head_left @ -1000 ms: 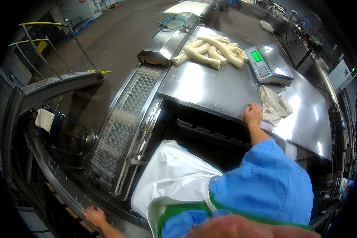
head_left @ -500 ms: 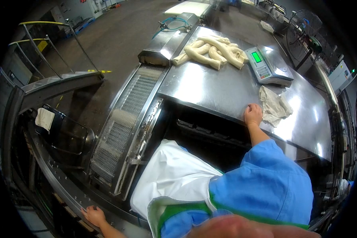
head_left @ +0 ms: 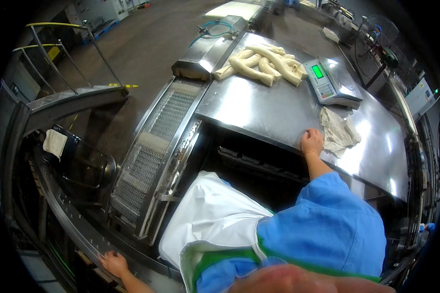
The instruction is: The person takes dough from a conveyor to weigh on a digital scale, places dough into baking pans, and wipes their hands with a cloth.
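Evidently, little has been changed in the last second, so nothing is being lifted. The bare right hand (head_left: 312,141) is rested, fingers curled, on the near edge of the shiny steel bench (head_left: 274,115), beside a crumpled beige cloth (head_left: 336,133); whether anything is gripped cannot be told. The bare left hand (head_left: 114,264), fingers slightly apart, is laid on a grey metal rail (head_left: 80,232). Thick, pale, dough-like ropes (head_left: 281,65) are piled at the bench's far end.

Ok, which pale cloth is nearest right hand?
The crumpled beige cloth on the steel table beside the right hand; the cream cloth is on the black chair.
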### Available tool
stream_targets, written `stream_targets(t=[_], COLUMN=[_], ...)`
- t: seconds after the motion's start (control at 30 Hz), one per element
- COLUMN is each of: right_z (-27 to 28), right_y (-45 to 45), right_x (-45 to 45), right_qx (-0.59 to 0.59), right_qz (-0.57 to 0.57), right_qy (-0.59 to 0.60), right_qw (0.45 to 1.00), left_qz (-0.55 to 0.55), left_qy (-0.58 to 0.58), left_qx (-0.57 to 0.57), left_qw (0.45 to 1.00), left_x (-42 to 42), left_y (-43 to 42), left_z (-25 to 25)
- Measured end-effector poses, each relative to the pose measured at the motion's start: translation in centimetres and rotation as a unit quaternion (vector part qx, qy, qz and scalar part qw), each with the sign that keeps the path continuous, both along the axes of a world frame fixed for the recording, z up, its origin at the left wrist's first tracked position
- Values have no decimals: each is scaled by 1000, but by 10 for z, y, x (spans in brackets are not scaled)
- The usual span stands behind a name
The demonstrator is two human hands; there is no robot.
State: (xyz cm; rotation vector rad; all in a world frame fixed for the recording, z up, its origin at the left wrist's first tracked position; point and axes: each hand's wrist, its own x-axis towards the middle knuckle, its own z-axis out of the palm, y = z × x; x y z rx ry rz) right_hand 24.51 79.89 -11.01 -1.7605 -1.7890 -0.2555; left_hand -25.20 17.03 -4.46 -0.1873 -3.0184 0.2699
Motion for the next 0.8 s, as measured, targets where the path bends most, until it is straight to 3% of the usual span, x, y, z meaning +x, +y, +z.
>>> stream_targets(t=[0.8], right_z=[4], right_y=[-4], right_x=[-3], right_qx=[12], right_qz=[-5], right_qy=[-1], right_qw=[1000], left_qz=[-8], left_qy=[16], left_qx=[22], left_qw=[1000], left_x=[0], left_y=[0], left_z=[1])
